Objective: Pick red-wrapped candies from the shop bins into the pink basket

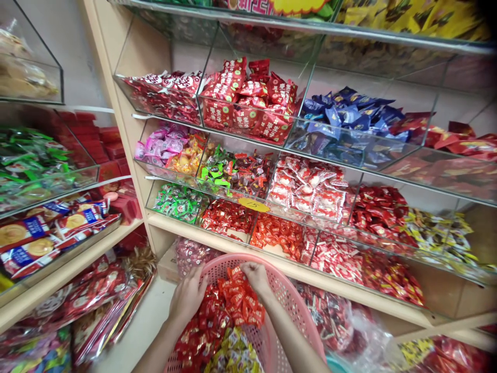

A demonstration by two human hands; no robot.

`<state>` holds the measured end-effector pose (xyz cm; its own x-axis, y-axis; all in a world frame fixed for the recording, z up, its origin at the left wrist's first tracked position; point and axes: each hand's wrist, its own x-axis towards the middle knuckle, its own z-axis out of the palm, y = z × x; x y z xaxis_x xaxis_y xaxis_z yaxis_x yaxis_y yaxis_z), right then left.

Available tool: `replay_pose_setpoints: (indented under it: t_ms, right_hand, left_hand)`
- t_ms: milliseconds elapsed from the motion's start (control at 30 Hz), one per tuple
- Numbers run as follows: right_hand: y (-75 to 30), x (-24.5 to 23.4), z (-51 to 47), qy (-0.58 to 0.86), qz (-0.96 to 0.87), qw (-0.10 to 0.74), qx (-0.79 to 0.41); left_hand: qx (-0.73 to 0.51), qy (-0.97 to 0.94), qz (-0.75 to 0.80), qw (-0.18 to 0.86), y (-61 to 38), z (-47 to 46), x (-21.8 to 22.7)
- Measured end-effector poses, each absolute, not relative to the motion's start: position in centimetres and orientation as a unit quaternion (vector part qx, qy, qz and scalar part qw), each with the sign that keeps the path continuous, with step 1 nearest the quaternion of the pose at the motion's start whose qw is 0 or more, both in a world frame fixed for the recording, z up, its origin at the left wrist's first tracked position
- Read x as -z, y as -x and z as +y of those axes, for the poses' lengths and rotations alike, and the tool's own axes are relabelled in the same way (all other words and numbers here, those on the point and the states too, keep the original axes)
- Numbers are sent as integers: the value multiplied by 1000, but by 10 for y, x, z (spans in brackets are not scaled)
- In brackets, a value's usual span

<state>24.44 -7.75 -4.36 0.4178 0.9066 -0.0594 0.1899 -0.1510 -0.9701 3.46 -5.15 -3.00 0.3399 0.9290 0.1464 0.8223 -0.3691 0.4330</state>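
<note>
Many glossy, lettered orange-red candies (245,304), pink basket (289,290), left hand (189,291) and right hand (257,278) curled, grips unclear

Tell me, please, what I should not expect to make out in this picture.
All in the head view:
Right hand: its curl hides whether it holds a sweet.
Pink basket: its near side is cut off by the lower edge; wrapped sweets hide its floor.
Turquoise item: mostly hidden by the basket and the lower edge, so unidentifiable.
Yellow packets: cut off by the upper edge.
Green sweets: print too small and blurred to read.
</note>
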Motion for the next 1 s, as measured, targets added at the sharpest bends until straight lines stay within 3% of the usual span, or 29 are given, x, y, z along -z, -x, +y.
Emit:
replay_pose_setpoints:
  t_ms: [500,767,900,1000]
  right_hand:
    - [-213,43,-72,751,-529,359,-166]
    - [-233,17,-77,732,-531,413,-105]
    - [-277,-15,-72,692,-552,463,-53]
    - [-321,-23,-60,716,-531,453,-34]
  left_hand:
    - [-187,-804,544,148,-34,-53,27]
    - [-199,-804,540,152,-34,-52,30]
    - [-201,-801,543,153,-34,-51,32]
    - [-207,-800,542,153,-34,-52,31]
